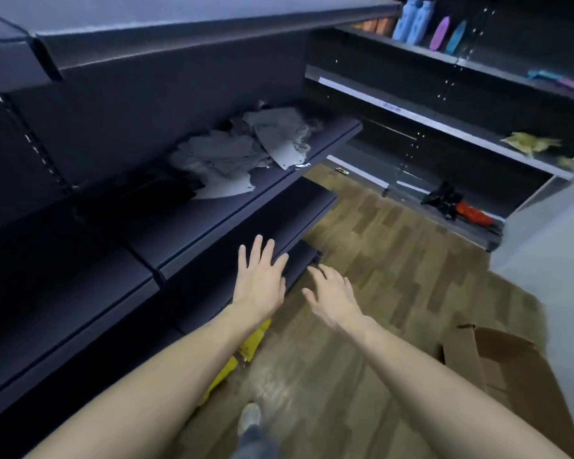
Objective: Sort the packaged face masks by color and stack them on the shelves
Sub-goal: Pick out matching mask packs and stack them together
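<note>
Head view, near to far. Shoe (pixel 250 416) on wood floor (pixel 378 246) at bottom centre; cardboard box (pixel 511 369) at lower right. Left hand (pixel 260 279) reaching forward, fingers straight and spread, holding nothing, over front edge of dark lower shelf (pixel 232 233). Right hand (pixel 333 294) just beside, fingers loosely extended, empty. Yellow packaged masks (pixel 251 342) low under left forearm. Grey packaged masks (pixel 246 147) piled loosely on middle shelf (pixel 328 130), black ones (pixel 166 187) beside them. Far shelving (pixel 444 124): yellow packets (pixel 531 142), red and black packets (pixel 458 205), blue bottles (pixel 413 21).
</note>
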`<state>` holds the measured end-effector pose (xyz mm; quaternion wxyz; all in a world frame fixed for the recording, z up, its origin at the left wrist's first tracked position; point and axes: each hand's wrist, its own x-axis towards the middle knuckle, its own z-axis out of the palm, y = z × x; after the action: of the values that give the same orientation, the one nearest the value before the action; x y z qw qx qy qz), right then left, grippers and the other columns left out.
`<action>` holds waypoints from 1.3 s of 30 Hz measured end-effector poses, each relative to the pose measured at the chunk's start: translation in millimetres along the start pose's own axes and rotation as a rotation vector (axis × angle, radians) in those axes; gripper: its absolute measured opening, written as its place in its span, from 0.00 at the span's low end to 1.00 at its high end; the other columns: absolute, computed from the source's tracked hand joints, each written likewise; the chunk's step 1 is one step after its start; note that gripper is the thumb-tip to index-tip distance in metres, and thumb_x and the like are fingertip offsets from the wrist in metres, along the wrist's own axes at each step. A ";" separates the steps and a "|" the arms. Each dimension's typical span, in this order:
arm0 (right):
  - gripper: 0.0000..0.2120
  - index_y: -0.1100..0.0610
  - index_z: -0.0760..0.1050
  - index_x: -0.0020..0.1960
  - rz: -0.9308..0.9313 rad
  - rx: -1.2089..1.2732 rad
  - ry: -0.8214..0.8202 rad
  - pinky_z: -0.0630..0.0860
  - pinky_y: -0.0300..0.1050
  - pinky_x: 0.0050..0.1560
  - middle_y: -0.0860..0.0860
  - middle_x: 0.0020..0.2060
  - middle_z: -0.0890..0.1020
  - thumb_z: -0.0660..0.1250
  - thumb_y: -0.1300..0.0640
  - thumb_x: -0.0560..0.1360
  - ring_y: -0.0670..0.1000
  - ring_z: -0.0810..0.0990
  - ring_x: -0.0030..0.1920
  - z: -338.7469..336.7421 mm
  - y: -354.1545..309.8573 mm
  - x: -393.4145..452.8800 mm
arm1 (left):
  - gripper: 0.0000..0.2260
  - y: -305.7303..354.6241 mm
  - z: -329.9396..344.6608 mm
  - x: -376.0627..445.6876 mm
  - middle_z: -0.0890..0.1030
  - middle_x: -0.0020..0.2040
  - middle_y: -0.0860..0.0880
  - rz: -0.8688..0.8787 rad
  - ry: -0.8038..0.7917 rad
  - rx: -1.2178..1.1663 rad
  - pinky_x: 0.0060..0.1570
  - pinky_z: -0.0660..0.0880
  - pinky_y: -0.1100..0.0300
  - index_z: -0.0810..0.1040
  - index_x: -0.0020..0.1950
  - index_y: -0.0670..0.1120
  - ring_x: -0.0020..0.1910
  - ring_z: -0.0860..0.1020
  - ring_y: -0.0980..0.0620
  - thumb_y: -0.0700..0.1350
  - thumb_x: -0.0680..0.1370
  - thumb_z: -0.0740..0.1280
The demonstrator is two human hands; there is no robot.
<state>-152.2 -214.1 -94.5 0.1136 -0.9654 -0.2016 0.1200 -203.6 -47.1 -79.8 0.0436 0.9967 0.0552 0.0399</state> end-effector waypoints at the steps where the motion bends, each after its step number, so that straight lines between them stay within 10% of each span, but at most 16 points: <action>1: 0.27 0.50 0.56 0.80 -0.008 -0.004 0.005 0.53 0.58 0.77 0.53 0.79 0.58 0.56 0.45 0.83 0.55 0.54 0.79 -4.7 0.8 21.4 | 0.24 -8.1 -1.0 21.2 0.53 0.81 0.44 -0.019 0.018 0.013 0.76 0.46 0.39 0.60 0.78 0.53 0.80 0.45 0.41 0.51 0.82 0.58; 22: 0.25 0.61 0.69 0.71 -0.790 0.011 0.226 0.62 0.59 0.74 0.62 0.73 0.68 0.57 0.47 0.80 0.64 0.62 0.75 -72.0 -72.7 335.3 | 0.38 -101.0 9.9 199.9 0.48 0.82 0.51 -0.540 -0.005 -0.166 0.77 0.42 0.45 0.47 0.81 0.57 0.80 0.43 0.46 0.72 0.74 0.38; 28: 0.33 0.58 0.58 0.79 -0.866 -0.011 0.083 0.50 0.57 0.77 0.60 0.78 0.60 0.58 0.45 0.79 0.60 0.55 0.79 -70.5 -111.3 381.9 | 0.32 -98.4 9.3 201.6 0.56 0.81 0.51 -0.572 0.112 -0.191 0.77 0.45 0.49 0.57 0.80 0.58 0.79 0.49 0.47 0.70 0.78 0.47; 39: 0.24 0.56 0.78 0.64 -0.862 0.089 0.236 0.72 0.56 0.57 0.59 0.55 0.79 0.60 0.48 0.72 0.64 0.74 0.56 -52.8 -110.1 380.5 | 0.28 -94.6 15.1 202.1 0.61 0.78 0.47 -0.605 0.270 -0.101 0.78 0.49 0.47 0.65 0.77 0.54 0.79 0.51 0.44 0.66 0.80 0.53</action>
<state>161.2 33.7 -85.8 0.2171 -0.7945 -0.5657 -0.0407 -12.2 68.2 -88.3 0.0952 0.9175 0.3517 0.1594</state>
